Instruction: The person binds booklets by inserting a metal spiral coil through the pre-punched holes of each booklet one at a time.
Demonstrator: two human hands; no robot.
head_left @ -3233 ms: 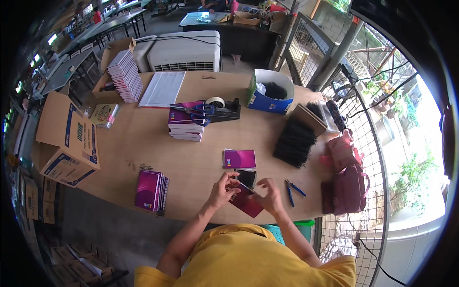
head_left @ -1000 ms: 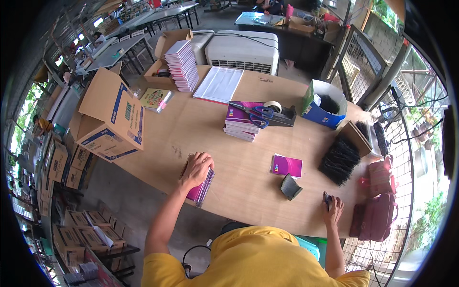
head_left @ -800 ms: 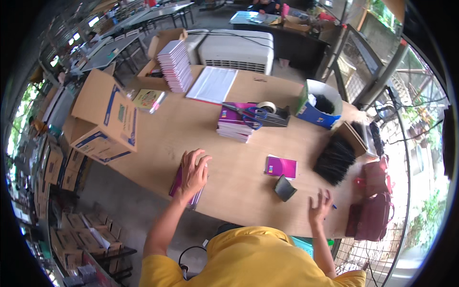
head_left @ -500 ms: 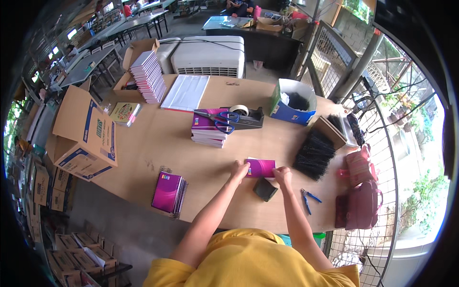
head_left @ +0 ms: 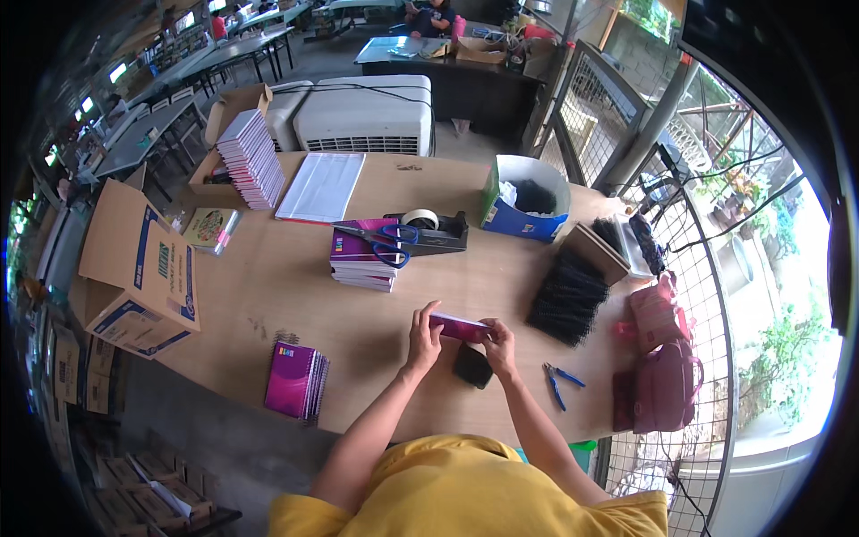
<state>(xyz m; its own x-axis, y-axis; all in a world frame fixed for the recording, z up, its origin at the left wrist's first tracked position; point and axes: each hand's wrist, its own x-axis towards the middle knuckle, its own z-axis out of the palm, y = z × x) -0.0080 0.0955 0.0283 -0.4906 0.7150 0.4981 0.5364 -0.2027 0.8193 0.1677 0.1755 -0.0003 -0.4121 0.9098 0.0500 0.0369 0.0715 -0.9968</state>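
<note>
A: Where does the purple notebook [head_left: 459, 327] lie relative to the hands?

B: It lies between them, just above the wooden table [head_left: 268, 277] near its front edge. The left hand [head_left: 424, 336] grips its left end, and the right hand [head_left: 498, 343] pinches its right end. The notebook's long axis runs left to right across the person's body, tilted slightly down toward the right. Neither hand is nearer; both already touch it.

A: So both hands are closed on it?

B: Yes, each one grasps an end, with fingers curled over the cover. Just below the notebook, between the wrists, a small black object [head_left: 472, 365] rests on the table; what it is cannot be told.

A: What about the packages and labels nearby?

B: A stack of purple notebooks [head_left: 297, 379] sits well to the left by the table's edge. Another purple stack [head_left: 362, 259] stands farther back with blue-handled scissors [head_left: 380, 235] on top, beside a black tape dispenser [head_left: 436, 230]. A brown cardboard box [head_left: 143, 268] with blue print stands open at the far left. A blue carton [head_left: 522, 194] holds dark items at the back right, and a heap of black spiral combs [head_left: 568, 294] lies to the right. Blue pliers [head_left: 560, 383] lie just right of the right hand, and a pink bag [head_left: 660, 358] sits past the table's right end.
</note>
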